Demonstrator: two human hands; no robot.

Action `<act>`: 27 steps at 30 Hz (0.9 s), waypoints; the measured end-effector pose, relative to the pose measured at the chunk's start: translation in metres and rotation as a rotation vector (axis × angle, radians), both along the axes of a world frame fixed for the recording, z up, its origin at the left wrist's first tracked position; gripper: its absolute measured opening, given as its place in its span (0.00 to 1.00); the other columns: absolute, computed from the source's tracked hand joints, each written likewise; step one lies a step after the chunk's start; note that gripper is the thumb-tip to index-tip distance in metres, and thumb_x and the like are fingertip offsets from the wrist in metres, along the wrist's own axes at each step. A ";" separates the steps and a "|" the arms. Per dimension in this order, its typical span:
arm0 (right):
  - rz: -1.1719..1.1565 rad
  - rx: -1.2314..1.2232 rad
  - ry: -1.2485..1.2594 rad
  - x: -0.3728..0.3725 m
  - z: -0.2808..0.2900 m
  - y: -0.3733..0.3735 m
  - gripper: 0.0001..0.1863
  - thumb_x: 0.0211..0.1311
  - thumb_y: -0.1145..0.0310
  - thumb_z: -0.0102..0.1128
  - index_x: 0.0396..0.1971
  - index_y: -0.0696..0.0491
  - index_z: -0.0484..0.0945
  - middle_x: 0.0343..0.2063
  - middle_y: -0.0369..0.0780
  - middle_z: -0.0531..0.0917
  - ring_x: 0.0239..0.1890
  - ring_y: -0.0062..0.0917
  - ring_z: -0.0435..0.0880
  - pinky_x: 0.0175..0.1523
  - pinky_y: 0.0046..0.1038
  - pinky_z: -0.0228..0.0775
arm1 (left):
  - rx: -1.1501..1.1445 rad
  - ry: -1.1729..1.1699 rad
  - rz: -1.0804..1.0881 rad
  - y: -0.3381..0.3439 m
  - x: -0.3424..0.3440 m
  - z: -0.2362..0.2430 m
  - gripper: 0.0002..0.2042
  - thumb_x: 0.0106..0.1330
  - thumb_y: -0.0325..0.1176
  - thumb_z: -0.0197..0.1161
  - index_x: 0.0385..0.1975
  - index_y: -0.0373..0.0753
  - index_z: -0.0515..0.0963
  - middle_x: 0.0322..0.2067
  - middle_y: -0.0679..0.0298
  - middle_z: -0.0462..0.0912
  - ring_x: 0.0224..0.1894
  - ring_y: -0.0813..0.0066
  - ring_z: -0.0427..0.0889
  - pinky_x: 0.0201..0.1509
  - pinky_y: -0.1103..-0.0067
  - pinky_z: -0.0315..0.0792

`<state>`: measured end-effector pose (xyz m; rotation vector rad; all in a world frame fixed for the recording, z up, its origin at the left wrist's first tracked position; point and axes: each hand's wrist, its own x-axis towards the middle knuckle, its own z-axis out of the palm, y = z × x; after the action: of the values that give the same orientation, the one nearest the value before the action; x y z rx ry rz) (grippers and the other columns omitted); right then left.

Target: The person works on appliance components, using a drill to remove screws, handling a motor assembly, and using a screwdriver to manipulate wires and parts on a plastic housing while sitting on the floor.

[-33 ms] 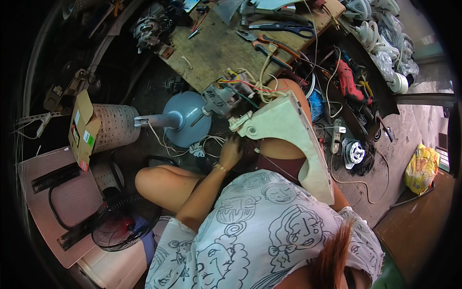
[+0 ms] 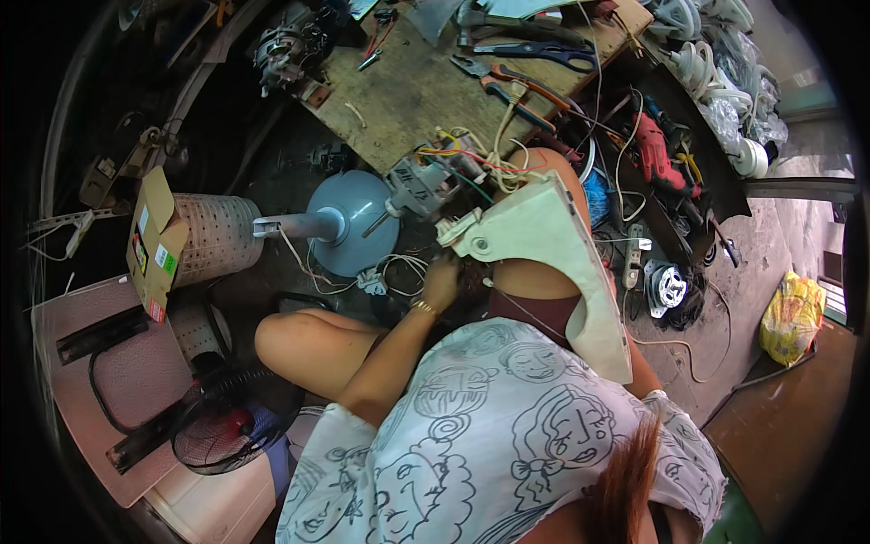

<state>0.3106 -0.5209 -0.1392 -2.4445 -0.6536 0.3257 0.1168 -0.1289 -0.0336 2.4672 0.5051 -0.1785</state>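
A cream plastic fan housing (image 2: 553, 263) lies tilted across my right thigh. My left hand (image 2: 441, 281), with a gold bracelet at the wrist, reaches to the housing's lower front end; its fingers are curled there among thin wires, and their grip is hidden. Just beyond it sits a grey fan motor (image 2: 424, 181) trailing red, yellow and white wires. A round blue fan base (image 2: 352, 222) with a short pole lies on the floor to the left. My right hand is hidden behind the housing and my shirt.
A wooden board (image 2: 408, 91) ahead carries pliers and scissors (image 2: 535, 50). A red drill (image 2: 652, 150), a white power strip (image 2: 634, 258) and cable coils lie on the right. On the left stand a cardboard box (image 2: 154, 240), a perforated white drum (image 2: 217, 238) and a black fan guard (image 2: 227, 426).
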 end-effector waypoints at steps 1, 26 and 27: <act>0.028 -0.006 0.000 0.001 0.019 0.000 0.26 0.53 0.62 0.62 0.51 0.58 0.70 0.47 0.53 0.76 0.46 0.46 0.79 0.49 0.38 0.72 | 0.101 -0.015 -0.107 -0.002 -0.001 -0.029 0.08 0.49 0.30 0.62 0.29 0.36 0.80 0.24 0.52 0.81 0.31 0.51 0.81 0.37 0.61 0.74; -0.234 0.280 -0.135 0.125 0.345 0.061 0.12 0.61 0.74 0.59 0.44 0.57 0.77 0.32 0.35 0.81 0.32 0.12 0.75 0.39 0.18 0.68 | -0.390 -0.381 0.075 0.121 -0.032 0.165 0.09 0.68 0.37 0.54 0.36 0.37 0.71 0.23 0.68 0.69 0.27 0.83 0.68 0.28 0.82 0.60; -0.208 0.316 -0.088 0.124 0.366 0.075 0.11 0.62 0.73 0.58 0.45 0.56 0.77 0.33 0.34 0.81 0.33 0.13 0.75 0.40 0.19 0.69 | -0.440 -0.417 0.105 0.108 -0.034 0.191 0.09 0.68 0.37 0.55 0.36 0.38 0.70 0.23 0.70 0.68 0.26 0.83 0.67 0.29 0.82 0.60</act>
<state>0.4350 -0.4460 0.2268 -2.2061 -0.4434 0.0279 0.0827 -0.0213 0.1578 1.9681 0.3645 0.2417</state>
